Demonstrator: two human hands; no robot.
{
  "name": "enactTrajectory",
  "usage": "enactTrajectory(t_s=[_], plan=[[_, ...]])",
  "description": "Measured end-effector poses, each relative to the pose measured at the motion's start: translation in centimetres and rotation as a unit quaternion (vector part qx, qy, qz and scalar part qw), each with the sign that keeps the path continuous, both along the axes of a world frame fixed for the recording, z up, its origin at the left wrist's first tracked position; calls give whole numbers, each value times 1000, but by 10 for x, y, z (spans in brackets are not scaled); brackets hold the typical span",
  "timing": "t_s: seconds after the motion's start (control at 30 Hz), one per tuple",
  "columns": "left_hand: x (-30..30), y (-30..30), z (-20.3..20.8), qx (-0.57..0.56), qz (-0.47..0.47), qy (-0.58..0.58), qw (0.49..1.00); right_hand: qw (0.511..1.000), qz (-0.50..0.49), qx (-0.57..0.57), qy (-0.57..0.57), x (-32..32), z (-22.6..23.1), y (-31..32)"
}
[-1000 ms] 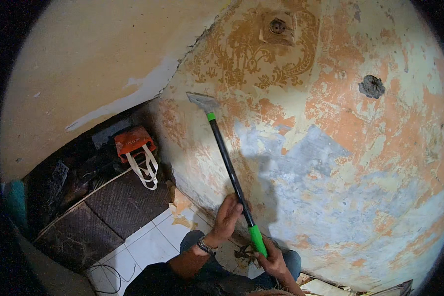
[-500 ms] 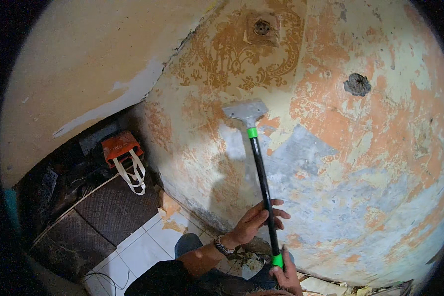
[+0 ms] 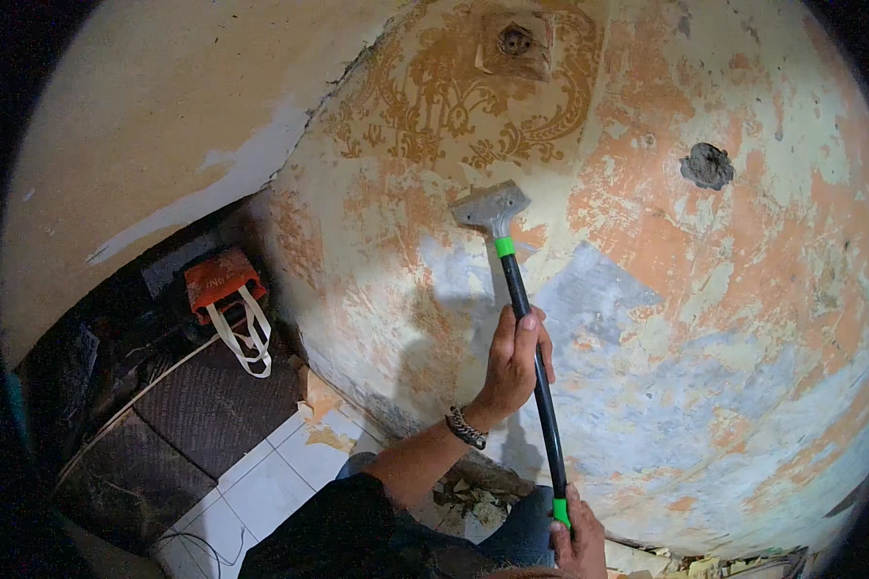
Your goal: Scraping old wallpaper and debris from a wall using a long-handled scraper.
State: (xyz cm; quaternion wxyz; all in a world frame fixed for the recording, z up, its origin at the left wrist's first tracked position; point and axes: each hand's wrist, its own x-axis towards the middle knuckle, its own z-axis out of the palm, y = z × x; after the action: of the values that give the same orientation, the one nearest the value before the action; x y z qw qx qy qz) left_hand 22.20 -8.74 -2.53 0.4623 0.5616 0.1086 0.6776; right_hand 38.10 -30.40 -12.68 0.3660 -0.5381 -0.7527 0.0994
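Note:
A long-handled wall scraper (image 3: 540, 391) slants up across the view, its black shaft marked by a green band near each end. Its wide grey metal head (image 3: 493, 206) is at the wall, just below the patterned wallpaper (image 3: 454, 101); whether the blade touches cannot be told. My left hand (image 3: 518, 362), with a chain bracelet at the wrist, wraps round the upper half of the shaft. Down at the lower green band, my right hand (image 3: 577, 537) grips the handle end. Patches of orange, cream and grey show on the stripped wall (image 3: 637, 289).
A wall socket (image 3: 515, 41) sits high in the patterned paper, with a rough hole (image 3: 707, 166) to its right. At left, an orange bag (image 3: 224, 282) with white handles lies by dark brown panels (image 3: 217, 396). Scraps (image 3: 473, 507) litter the floor at the wall's foot.
My left hand has slid up the shaft and closed round it; before, its fingers were spread beside it. The scraper head has moved slightly up and right and tilted.

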Motion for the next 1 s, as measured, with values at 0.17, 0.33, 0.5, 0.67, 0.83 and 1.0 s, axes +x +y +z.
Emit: enactTrajectory(t_s=[0.17,0.33,0.5,0.67,0.83,1.0], plan=[[-2,3,1,-27,-29,-46,998,990,-11,-131,59,-23,22,-3],[-2,5,1,-11,-35,-55,998,992,-8,-88,92,-27,16,-3],[-3,18,4,-20,-30,-73,997,1000,1,8,10,-23,9,21],[-7,21,11,3,-37,-67,997,993,-6,-87,78,-25,29,12],[-12,29,5,31,-34,-60,997,994,19,-68,84,-28,28,20],[-21,24,14,32,-20,-40,998,994,-1,-82,71,-36,34,23]])
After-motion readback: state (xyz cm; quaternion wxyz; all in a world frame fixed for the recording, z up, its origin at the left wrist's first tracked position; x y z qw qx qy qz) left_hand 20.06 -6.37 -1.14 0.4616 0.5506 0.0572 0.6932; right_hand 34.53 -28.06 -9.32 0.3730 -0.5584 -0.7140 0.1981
